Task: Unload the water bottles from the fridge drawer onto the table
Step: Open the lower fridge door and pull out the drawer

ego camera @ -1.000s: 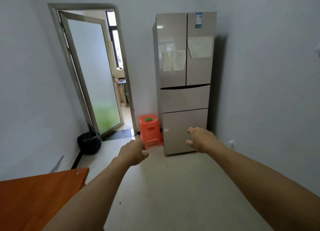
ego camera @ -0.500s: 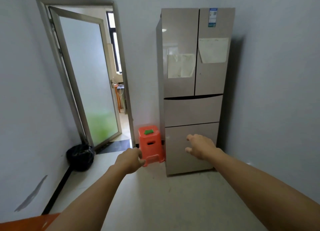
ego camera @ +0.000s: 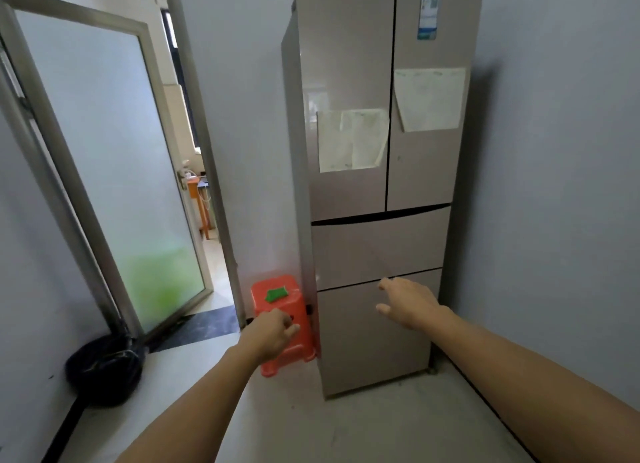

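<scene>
Grey walls enclose a fridge (ego camera: 377, 171) whose drawers (ego camera: 379, 249) are shut, the bottles unseen, presumably inside; both hands, left (ego camera: 273, 334) loosely curled, right (ego camera: 408, 305) spread, are held empty, so the orange stool (ego camera: 282, 320) could be knocked.

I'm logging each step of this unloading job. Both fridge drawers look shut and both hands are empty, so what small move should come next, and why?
Probably bring the right hand to the top edge of the lower drawer and pull. That hand is open and nearest the seam, both drawers are shut, and no bottles show.
</scene>
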A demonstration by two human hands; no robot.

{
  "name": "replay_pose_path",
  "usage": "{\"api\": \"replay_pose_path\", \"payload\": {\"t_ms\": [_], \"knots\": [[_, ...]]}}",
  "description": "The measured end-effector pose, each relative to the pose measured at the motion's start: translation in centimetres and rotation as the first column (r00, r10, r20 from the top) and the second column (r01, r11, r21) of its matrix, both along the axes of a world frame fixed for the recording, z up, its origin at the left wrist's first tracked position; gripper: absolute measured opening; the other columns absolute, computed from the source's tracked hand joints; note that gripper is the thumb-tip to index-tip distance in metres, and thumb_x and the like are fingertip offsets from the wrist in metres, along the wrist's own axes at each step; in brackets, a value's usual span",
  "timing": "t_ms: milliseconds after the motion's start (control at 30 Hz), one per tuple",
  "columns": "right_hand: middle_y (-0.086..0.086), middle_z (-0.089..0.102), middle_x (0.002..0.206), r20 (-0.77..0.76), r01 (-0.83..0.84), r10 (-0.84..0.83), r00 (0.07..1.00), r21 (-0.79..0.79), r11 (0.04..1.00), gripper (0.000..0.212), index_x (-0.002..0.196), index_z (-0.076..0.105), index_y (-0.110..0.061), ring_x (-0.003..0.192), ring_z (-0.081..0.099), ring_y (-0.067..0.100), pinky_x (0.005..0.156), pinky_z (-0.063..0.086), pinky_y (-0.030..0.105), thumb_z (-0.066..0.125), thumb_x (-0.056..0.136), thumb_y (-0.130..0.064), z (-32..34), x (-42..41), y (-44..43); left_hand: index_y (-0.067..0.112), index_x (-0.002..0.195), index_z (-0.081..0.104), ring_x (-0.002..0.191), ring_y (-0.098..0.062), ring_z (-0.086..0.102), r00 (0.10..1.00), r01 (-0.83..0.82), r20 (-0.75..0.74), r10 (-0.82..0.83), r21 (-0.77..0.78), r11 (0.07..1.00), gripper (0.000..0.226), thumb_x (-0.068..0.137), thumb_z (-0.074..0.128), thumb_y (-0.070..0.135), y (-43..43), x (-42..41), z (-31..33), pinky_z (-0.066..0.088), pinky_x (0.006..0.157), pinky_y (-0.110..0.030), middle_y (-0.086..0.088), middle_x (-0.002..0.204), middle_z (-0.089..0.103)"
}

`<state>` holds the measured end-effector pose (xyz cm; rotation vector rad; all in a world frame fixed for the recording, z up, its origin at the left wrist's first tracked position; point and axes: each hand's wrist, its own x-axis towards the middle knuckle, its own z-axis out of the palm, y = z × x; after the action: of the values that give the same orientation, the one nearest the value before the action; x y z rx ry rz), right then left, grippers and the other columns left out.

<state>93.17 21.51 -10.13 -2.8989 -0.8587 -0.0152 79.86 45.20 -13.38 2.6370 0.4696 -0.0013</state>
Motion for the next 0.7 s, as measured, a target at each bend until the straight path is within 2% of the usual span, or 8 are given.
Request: {"api": "replay_pose_path", "payload": {"t_ms": [200,333,433,533,600,700], "knots": [[0.004,0.056,0.128,-0.019,-0.043,0.043,0.999,0.015,0.999,0.046,0.134,0.044,-0.021,0.110,0.057,0.025,0.088,0.050,0.040,0.052,0.095,-0.043,-2.0,13.0,4.3,0.013,0.085,0.066,0.069,-0.012,0.060,0.999,-0.022,0.049,0.022,-0.009,1.000,0.032,0.097,0.048,0.036,4.5,12.2,-1.3,0.043,0.062,-0.023,0.000,0.080,0.064],[0.004,0.053,0.131,-0.045,-0.066,0.067,0.997,0.020,0.998,0.047,0.136,0.043,-0.021,0.114,0.055,0.026,0.091,0.048,0.040,0.051,0.096,-0.043,-2.3,20.7,6.9,0.015,0.079,0.066,0.072,-0.012,0.067,0.996,-0.070,0.053,0.073,-0.060,0.996,0.034,0.096,0.047,0.038,6.8,19.1,-1.8,0.056,0.076,-0.033,0.001,0.078,0.070],[0.005,0.054,0.130,-0.048,-0.073,0.074,0.996,0.015,0.997,0.047,0.135,0.044,-0.020,0.113,0.056,0.026,0.090,0.049,0.041,0.052,0.095,-0.043,-2.5,26.4,9.2,0.018,0.072,0.060,0.067,-0.012,0.066,0.985,-0.114,0.119,0.127,-0.108,0.988,0.032,0.096,0.050,0.037,8.1,24.0,-2.3,0.057,0.076,-0.037,0.000,0.071,0.068],[0.006,0.054,0.129,-0.083,-0.100,0.099,0.992,-0.013,0.995,0.047,0.134,0.045,-0.020,0.113,0.056,0.027,0.090,0.049,0.042,0.052,0.095,-0.044,-3.6,30.7,11.8,0.018,0.071,0.060,0.067,-0.017,0.064,0.983,-0.128,0.114,0.142,-0.116,0.985,0.030,0.095,0.051,0.033,9.2,28.1,-2.8,0.056,0.075,-0.038,-0.004,0.072,0.067],[0.007,0.054,0.130,-0.077,-0.116,0.114,0.991,-0.021,0.993,0.047,0.135,0.045,-0.019,0.114,0.055,0.028,0.090,0.048,0.042,0.052,0.095,-0.043,-4.2,33.2,13.7,0.017,0.077,0.062,0.066,-0.018,0.064,0.974,-0.155,0.140,0.180,-0.176,0.972,0.027,0.095,0.052,0.035,10.6,31.3,-3.0,0.056,0.075,-0.036,-0.004,0.074,0.067],[0.009,0.053,0.131,-0.039,-0.117,0.116,0.992,-0.014,0.993,0.048,0.135,0.044,-0.017,0.117,0.052,0.029,0.092,0.048,0.042,0.051,0.095,-0.042,-4.9,36.8,16.5,0.013,0.100,0.064,0.088,-0.026,0.066,0.952,-0.183,0.196,0.236,-0.256,0.949,0.031,0.095,0.049,0.040,12.6,36.1,-3.2,0.054,0.085,-0.043,-0.010,0.094,0.070]]}}
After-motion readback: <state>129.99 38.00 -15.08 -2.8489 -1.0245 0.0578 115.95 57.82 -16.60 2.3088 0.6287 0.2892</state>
